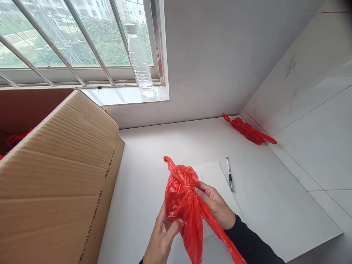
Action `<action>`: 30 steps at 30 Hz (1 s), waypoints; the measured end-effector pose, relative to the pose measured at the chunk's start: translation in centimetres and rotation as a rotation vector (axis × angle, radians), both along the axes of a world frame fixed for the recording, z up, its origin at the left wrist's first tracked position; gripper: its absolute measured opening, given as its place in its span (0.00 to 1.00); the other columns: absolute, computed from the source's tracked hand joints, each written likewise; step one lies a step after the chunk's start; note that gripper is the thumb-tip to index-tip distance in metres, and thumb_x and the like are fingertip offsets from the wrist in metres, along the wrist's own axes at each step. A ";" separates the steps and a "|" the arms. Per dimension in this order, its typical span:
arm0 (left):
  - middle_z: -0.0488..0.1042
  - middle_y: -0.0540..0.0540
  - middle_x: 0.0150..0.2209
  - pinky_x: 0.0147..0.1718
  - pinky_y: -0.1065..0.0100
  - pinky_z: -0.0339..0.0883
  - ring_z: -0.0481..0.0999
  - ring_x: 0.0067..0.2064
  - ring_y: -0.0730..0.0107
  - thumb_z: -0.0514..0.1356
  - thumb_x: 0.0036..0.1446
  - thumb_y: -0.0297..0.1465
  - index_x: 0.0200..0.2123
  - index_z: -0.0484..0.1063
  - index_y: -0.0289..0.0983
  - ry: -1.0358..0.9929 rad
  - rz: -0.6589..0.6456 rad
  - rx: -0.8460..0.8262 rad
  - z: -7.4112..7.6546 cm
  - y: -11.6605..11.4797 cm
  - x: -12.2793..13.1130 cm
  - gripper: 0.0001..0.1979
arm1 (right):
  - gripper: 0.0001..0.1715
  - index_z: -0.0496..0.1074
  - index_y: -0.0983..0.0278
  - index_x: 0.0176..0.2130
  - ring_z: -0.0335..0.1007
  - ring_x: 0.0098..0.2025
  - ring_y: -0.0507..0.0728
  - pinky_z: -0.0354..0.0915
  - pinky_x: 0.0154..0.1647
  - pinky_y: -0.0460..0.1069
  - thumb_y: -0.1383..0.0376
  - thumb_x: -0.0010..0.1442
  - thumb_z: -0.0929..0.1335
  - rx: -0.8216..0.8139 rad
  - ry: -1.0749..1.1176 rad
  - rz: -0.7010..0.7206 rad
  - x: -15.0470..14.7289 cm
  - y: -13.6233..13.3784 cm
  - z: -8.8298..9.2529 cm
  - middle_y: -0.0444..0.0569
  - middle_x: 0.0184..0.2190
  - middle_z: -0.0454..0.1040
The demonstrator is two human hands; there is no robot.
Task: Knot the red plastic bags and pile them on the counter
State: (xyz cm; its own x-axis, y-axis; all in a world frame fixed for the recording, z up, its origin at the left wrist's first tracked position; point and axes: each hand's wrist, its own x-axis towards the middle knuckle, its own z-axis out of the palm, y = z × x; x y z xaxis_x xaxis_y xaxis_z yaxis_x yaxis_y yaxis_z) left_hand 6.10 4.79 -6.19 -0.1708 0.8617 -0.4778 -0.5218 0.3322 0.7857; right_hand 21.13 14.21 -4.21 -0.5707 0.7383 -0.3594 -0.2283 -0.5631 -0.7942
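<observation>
Item one: red plastic bag (176, 205), knotted, held up in front of the person over the white table (275, 205), between both hands. One twisted end points up and away; a longer one trails down past the right wrist.

Left hand (165, 233): grasping the bag's lower side, thumb on its front, the other fingers mostly hidden behind.

Right hand (216, 207): thumb and fingers pinching the bag's side, just beside the knot (187, 186).

Surroundings: paper sheet (214, 176), partly beneath the bag and right hand; pen (230, 176), just beyond the right hand; second red bag (249, 132), well beyond it, by the wall; cardboard box (63, 176), left of the left hand, red plastic (18, 138) inside; clear bottle (140, 62), far beyond both hands, on the sill.

Step in hand, as judged: handling the tied bag at its knot. Working that knot would call for a steady left hold and right fingertips on the twist.
</observation>
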 end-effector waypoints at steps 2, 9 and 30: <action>0.78 0.44 0.44 0.39 0.65 0.70 0.76 0.42 0.58 0.68 0.51 0.37 0.57 0.69 0.43 0.025 0.076 0.008 0.1 0.2 -0.1 0.29 | 0.21 0.71 0.59 0.51 0.75 0.45 0.60 0.67 0.50 0.57 0.51 0.64 0.67 0.024 -0.018 0.013 0.2 -0.1 0.0 0.51 0.44 0.77; 0.78 0.43 0.49 0.52 0.57 0.68 0.74 0.53 0.50 0.69 0.50 0.36 0.59 0.66 0.43 0.116 0.182 0.060 0.6 1.1 -0.3 0.32 | 0.26 0.68 0.59 0.56 0.69 0.53 0.63 0.65 0.55 0.59 0.53 0.61 0.70 0.291 -0.204 0.115 0.2 -1.7 -0.2 0.53 0.52 0.73; 0.77 0.42 0.50 0.46 0.60 0.72 0.75 0.52 0.51 0.66 0.55 0.37 0.57 0.66 0.43 -0.089 0.223 0.042 0.8 0.6 0.3 0.27 | 0.20 0.73 0.58 0.47 0.72 0.47 0.64 0.68 0.52 0.61 0.53 0.57 0.72 0.317 -0.379 0.093 0.1 -2.5 0.0 0.50 0.43 0.77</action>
State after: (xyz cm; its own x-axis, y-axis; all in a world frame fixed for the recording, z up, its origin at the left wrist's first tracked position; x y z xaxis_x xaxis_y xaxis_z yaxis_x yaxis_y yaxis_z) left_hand 6.39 5.41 -5.37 -0.3175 0.8267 -0.4644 -0.6466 0.1695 0.7438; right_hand 21.23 11.71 -4.22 -0.5120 0.7971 -0.3201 0.1486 -0.2849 -0.9470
